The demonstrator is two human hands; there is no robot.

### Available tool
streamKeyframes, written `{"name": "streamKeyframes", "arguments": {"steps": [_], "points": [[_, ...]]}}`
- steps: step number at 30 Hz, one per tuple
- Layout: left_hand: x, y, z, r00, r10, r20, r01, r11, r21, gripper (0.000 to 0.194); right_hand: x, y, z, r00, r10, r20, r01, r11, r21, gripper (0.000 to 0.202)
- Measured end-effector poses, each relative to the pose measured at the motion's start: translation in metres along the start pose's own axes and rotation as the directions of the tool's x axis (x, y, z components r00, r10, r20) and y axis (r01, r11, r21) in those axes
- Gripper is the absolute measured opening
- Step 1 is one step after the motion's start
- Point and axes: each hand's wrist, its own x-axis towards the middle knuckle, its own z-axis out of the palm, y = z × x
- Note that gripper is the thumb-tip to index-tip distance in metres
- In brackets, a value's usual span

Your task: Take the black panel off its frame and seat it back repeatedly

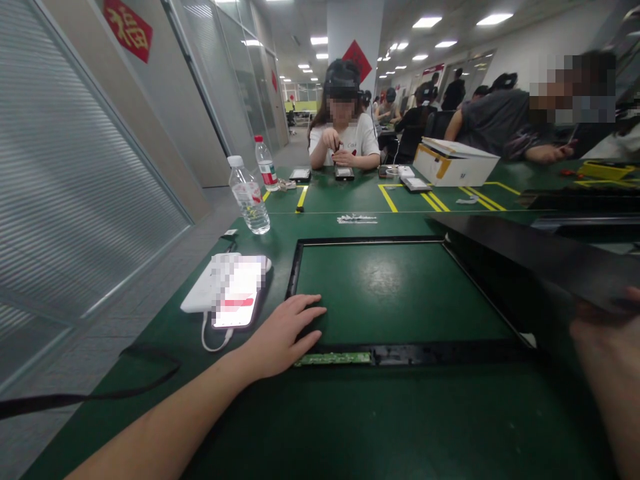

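Note:
A black rectangular monitor bezel [415, 353] lies flat on the green table [390, 420]. A narrow green circuit board [335, 359] sits along its near side, towards the left. My left hand [293, 331] rests over the bezel's near left corner, fingers spread and holding nothing. At the right edge, my right hand [605, 340] grips a large dark flat panel [530, 257], which is tilted above the bezel's right side. The panel is partly smeared by motion, and some of my right fingers are hidden or cut off by the picture's edge.
Left of the bezel lie a lit phone [240, 293] with a white cable and a white box-like item [200, 287]. Two water bottles [250, 203] stand beyond. Across the table a person [345, 140] handles a small device; a white box [455, 163] is at back right.

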Motion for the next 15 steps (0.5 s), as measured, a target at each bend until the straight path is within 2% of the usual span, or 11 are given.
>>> {"name": "streamKeyframes", "arguments": {"steps": [3, 7, 15], "points": [[0.000, 0.001, 0.000, 1.000, -0.013, 0.011, 0.013, 1.000, 0.000, 0.044, -0.006, -0.001, 0.002, 1.000, 0.015, 0.000, -0.015, 1.000, -0.004, 0.029], [0.002, 0.004, -0.001, 1.000, -0.019, 0.012, 0.019, 1.000, 0.003, 0.044, -0.013, -0.001, 0.005, 0.997, 0.047, -0.060, -0.049, 0.998, -0.027, 0.025], [0.002, 0.001, 0.001, 1.000, -0.014, 0.017, 0.014, 1.000, 0.014, 0.045, -0.009, -0.002, 0.007, 0.988, 0.116, -0.099, -0.116, 0.993, 0.002, 0.028]]}}
